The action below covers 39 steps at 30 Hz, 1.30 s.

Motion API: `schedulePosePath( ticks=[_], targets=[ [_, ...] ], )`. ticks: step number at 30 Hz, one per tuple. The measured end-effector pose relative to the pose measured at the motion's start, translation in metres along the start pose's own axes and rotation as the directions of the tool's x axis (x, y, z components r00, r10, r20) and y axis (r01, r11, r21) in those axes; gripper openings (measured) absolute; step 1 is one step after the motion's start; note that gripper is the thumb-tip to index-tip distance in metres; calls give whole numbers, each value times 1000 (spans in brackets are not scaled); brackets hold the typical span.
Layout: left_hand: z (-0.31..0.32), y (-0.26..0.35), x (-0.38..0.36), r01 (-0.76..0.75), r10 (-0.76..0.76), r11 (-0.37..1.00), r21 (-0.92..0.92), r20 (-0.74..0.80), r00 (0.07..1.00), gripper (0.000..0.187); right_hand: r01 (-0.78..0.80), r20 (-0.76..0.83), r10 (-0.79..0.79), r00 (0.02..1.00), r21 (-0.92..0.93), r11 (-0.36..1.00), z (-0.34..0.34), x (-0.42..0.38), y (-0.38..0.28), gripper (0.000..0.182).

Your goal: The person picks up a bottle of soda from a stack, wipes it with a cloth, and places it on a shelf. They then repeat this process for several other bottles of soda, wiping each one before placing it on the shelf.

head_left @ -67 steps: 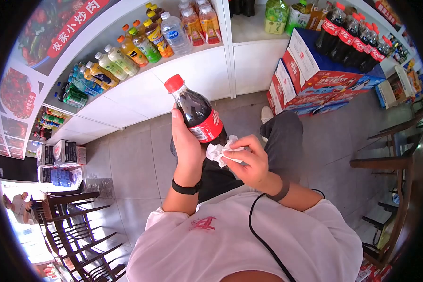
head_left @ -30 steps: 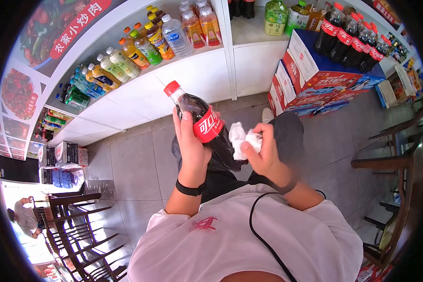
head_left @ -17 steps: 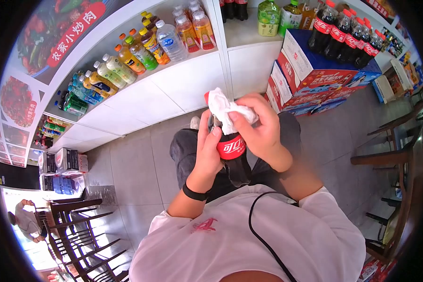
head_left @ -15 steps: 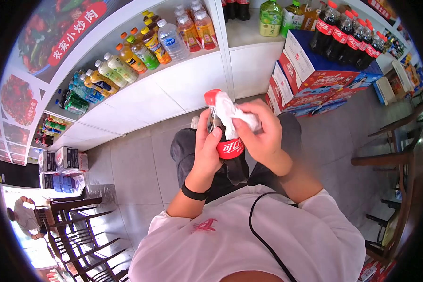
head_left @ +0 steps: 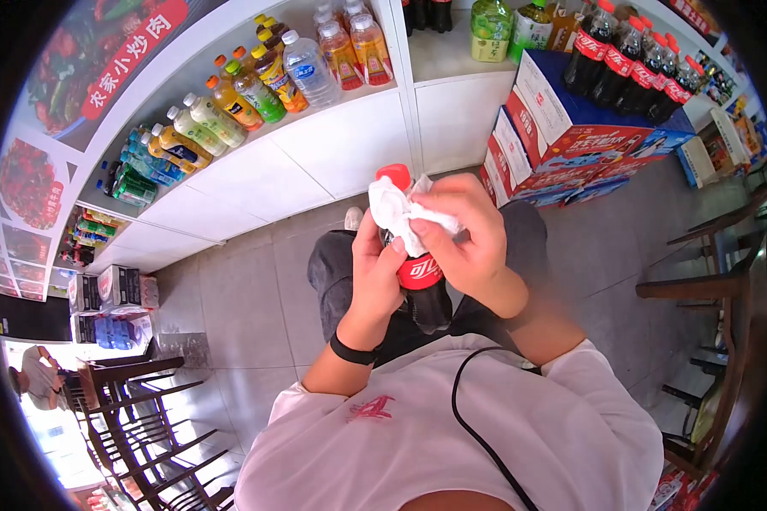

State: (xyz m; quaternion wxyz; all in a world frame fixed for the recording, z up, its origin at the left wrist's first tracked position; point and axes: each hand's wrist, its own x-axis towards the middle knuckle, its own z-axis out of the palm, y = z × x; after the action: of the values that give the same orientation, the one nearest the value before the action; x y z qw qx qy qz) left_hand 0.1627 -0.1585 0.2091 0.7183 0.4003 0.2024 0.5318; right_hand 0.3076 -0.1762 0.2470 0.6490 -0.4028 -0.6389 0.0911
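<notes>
A dark cola bottle (head_left: 428, 308) with a red label and red cap is in front of my body, its cap end pointing away from me. My left hand (head_left: 375, 268) is closed around its side near the label. A crumpled white tissue (head_left: 392, 207) lies over the bottle's neck, just below the cap. My right hand (head_left: 469, 243) pinches the tissue between thumb and fingers, pressing it against the bottle. The tissue hides most of the neck and shoulder.
White shelving (head_left: 341, 128) ahead holds rows of drink bottles. Stacked drink cartons (head_left: 562, 136) stand at right with several cola bottles (head_left: 631, 64) on top. Dark wooden chairs (head_left: 145, 417) are at left, more at right. Another person (head_left: 38, 375) is at far left.
My right hand has shifted the tissue left, so it now wraps across the neck beneath the cap. The bottle has turned slightly, and the label characters have moved round.
</notes>
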Motion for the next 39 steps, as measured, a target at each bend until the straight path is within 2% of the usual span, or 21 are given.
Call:
schedulePosePath(
  ticks=[3,5,7,9,12,18,19,21,22,23,24,25,26,29,32,35,39],
  targets=[
    [4,9,5,-28,28,1000,2,-24,999,58,25,27,-24,999,-24,999,3,-14,0,29],
    [3,15,9,-13,11,996,-93,-22,1000,54,54,42,-53,998,-37,998,7,-29,3,29],
    [-4,13,14,19,-56,976,-216,-170,984,52,29,42,-28,999,-11,1000,12,-46,3,31],
    [-6,18,16,-35,20,993,-109,-140,990,53,-22,55,22,998,-13,1000,14,-60,3,28],
    [-13,22,19,-56,36,994,-97,-195,980,56,-40,94,40,995,4,999,15,-76,5,28],
    [-7,31,18,-186,172,981,-47,-212,962,65,-115,120,110,987,35,993,13,-85,10,24],
    [-6,33,18,-205,193,978,-37,-215,958,65,-197,119,187,975,70,978,14,-89,14,23],
    [-9,34,18,-239,256,965,107,-181,950,68,-357,123,342,932,137,924,16,-102,24,21],
    [-11,34,17,-254,283,951,178,-161,946,70,-498,177,471,864,166,851,14,-107,27,16],
    [-13,34,18,-259,282,956,137,-185,941,70,-674,245,630,737,328,662,16,-111,34,13],
    [-16,34,20,-265,279,960,96,-209,937,70,-790,343,739,580,456,409,19,-114,42,12],
    [-17,35,20,-269,275,962,56,-234,933,70,-835,462,788,407,537,117,20,-116,46,12],
    [-13,37,19,-283,274,959,-4,-245,930,73,-795,582,755,301,591,-139,20,-118,47,23],
    [-8,29,19,-395,420,903,167,-161,893,78,-654,764,582,280,595,-467,22,-100,29,35],
    [-11,18,17,-392,421,893,221,-102,901,82,-644,786,548,285,581,-498,18,-92,27,45],
    [-20,9,18,-416,445,861,291,-38,895,90,-667,761,607,228,577,-472,18,-96,35,45],
    [-17,11,12,-412,445,823,391,7,895,97,-759,685,702,196,559,-334,13,-102,44,39]
  ],
)
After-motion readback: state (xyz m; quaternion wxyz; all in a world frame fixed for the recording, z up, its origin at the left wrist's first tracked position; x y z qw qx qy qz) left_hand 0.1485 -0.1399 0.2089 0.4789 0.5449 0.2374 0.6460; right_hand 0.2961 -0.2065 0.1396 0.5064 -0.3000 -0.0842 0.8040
